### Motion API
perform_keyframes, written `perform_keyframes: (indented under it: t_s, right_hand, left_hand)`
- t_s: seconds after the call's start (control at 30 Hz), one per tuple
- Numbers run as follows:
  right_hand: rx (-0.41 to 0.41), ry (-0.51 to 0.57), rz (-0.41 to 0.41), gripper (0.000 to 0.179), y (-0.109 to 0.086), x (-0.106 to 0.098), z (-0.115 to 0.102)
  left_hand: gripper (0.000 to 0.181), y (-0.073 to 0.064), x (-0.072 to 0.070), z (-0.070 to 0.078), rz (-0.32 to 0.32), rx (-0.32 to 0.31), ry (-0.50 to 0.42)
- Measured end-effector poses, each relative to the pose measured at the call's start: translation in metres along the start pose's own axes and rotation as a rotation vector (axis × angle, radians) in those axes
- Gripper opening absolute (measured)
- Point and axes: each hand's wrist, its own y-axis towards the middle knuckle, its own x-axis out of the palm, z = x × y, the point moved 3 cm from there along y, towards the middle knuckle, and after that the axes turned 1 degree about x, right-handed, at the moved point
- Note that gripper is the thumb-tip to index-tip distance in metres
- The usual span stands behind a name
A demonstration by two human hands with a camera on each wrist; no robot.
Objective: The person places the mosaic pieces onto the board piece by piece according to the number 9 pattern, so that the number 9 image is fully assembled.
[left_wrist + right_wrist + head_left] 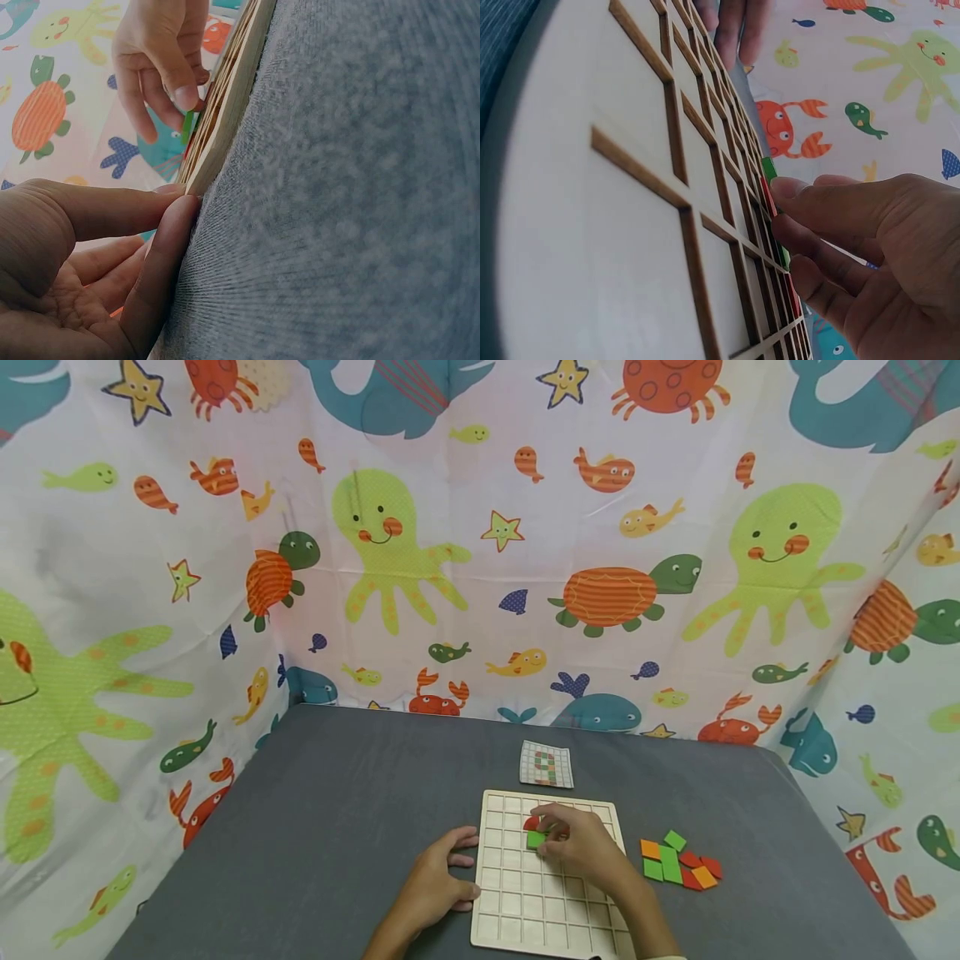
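A pale wooden grid board [517,881] lies on the dark table. My left hand [431,881] is at its left edge; in the left wrist view, thumb and a finger pinch the board's rim [225,139]. Over the board's upper middle, my right hand [573,843] holds a small green tile [187,126] in its fingertips, low against the grid. Another green tile [534,840] and a red piece [531,823] lie beside those fingertips. The right wrist view shows green and red edges along the grid, partly hidden by the fingers.
Right of the board lies a loose group of green, red and orange tiles [670,865]. Behind it rests a card [546,765] printed with a coloured grid pattern. A curtain [480,568] with sea animals hangs around the grey tabletop [360,793].
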Motion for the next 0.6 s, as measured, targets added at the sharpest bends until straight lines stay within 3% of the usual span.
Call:
perform_keyframes:
  t_s: [0.6]
  right_hand:
    - [0.003, -0.007, -0.009, 0.049, 0.0008, 0.0032, 0.0027]
  left_hand:
    - [0.084, 0.0001, 0.0002, 0.0005, 0.009, -0.006, 0.005]
